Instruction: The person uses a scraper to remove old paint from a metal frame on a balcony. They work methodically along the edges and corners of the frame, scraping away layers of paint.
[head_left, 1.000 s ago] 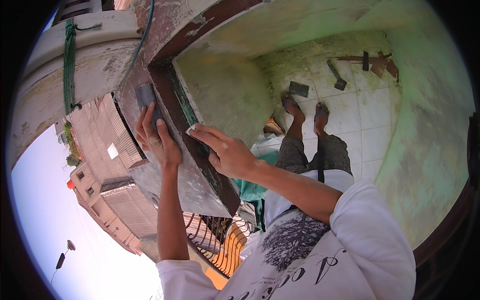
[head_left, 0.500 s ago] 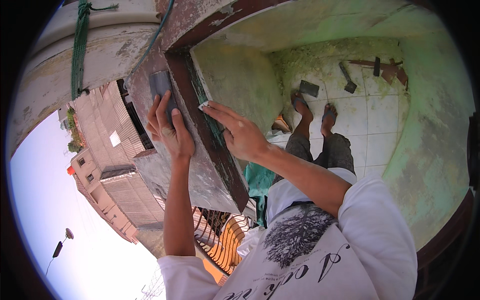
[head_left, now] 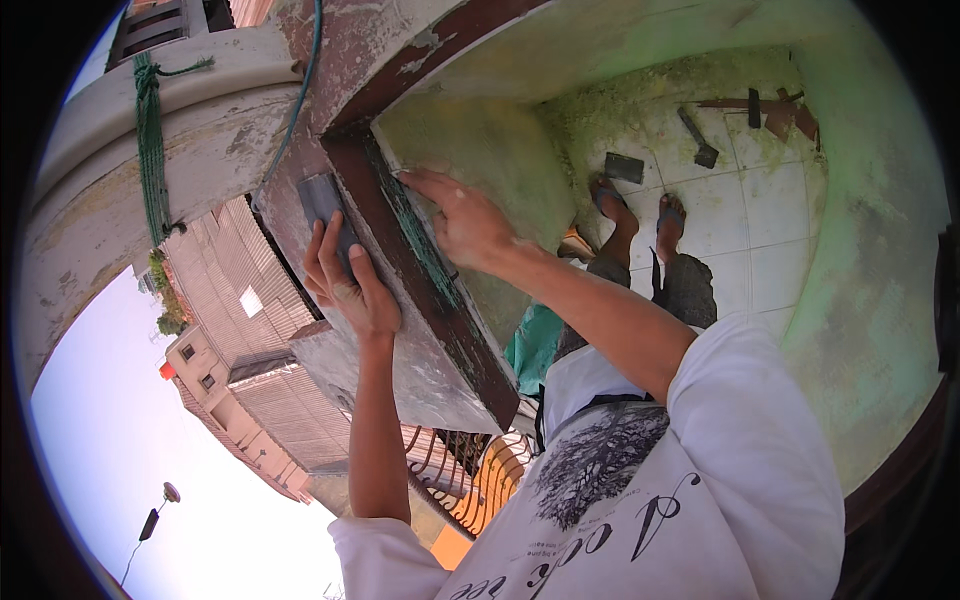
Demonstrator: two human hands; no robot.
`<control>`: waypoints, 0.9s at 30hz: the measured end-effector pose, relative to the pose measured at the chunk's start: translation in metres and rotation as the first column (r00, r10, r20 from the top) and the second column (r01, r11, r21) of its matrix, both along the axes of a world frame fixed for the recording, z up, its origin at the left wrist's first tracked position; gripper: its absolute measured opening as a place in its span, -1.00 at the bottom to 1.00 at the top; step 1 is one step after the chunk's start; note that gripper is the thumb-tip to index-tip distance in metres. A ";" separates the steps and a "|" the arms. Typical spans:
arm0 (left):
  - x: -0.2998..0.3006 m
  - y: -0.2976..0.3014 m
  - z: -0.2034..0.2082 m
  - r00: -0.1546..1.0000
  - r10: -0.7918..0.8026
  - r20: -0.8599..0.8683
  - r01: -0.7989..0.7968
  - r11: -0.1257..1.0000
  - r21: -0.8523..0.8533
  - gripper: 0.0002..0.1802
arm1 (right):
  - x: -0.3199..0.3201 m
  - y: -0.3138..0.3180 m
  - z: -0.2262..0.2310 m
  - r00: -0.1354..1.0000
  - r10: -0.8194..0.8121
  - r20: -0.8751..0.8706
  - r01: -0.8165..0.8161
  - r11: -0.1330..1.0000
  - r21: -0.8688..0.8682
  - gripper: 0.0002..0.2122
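My left hand [head_left: 352, 290] lies on the dull mauve face of a ledge, its fingers and thumb around the lower part of a dark grey rectangular block [head_left: 320, 197]. The block is flat against that face. At the ledge's inner side, my right hand [head_left: 470, 225] reaches over a dark brown strip [head_left: 440, 305] with peeling green paint. Its index finger stretches to the light inner edge near the far corner, while the other fingers curl under. Whatever the right fingertips pinch is hidden or too small to make out.
On the white tiled floor [head_left: 710, 215] by my sandalled feet lie a dark block [head_left: 624, 167], a dark-handled scraper-like tool [head_left: 697, 138] and brown scraps [head_left: 780, 118]. Green cloth [head_left: 535, 348] hangs under the ledge. A curly metal railing [head_left: 455, 485] and rooftops lie beyond and below, left.
My right hand has slid along the strip toward the far corner, and the small whitish thing at its fingertips no longer shows clearly. The left hand keeps its place on the grey block.
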State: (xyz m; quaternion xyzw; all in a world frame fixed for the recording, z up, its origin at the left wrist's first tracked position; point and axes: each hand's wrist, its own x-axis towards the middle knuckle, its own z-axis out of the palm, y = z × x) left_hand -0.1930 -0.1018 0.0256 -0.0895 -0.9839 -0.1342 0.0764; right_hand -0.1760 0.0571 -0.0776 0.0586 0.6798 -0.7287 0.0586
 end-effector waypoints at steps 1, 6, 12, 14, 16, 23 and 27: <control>0.001 -0.002 -0.001 1.000 0.008 -0.001 -0.008 1.000 0.004 -0.50 | 0.015 -0.003 0.005 1.000 0.009 0.017 -0.009 1.000 0.009 -0.28; 0.003 -0.004 0.002 1.000 -0.007 -0.014 0.006 0.999 -0.052 -0.49 | 0.059 -0.015 0.000 0.997 0.019 0.075 -0.020 1.000 0.009 -0.29; -0.004 -0.006 -0.004 0.999 -0.042 -0.026 0.041 0.998 -0.039 -0.47 | 0.014 -0.007 0.009 0.993 0.049 0.109 -0.066 0.986 0.156 -0.33; 0.001 -0.010 -0.003 0.998 -0.054 -0.035 0.052 0.997 -0.051 -0.47 | 0.031 -0.009 0.012 0.989 0.072 0.128 -0.094 0.980 0.177 -0.36; 0.000 -0.004 -0.003 0.999 -0.025 -0.028 0.024 0.999 -0.033 -0.47 | 0.037 -0.011 0.012 0.992 0.060 0.112 -0.083 0.975 0.208 -0.38; -0.002 -0.004 -0.004 1.000 -0.017 -0.024 0.016 0.998 -0.061 -0.48 | -0.009 -0.001 0.010 0.993 0.096 0.076 -0.114 0.950 0.292 -0.37; 0.000 -0.008 -0.001 0.999 -0.018 -0.039 0.017 0.999 -0.027 -0.49 | 0.092 0.024 -0.006 0.951 0.304 0.062 -0.310 0.926 0.216 -0.30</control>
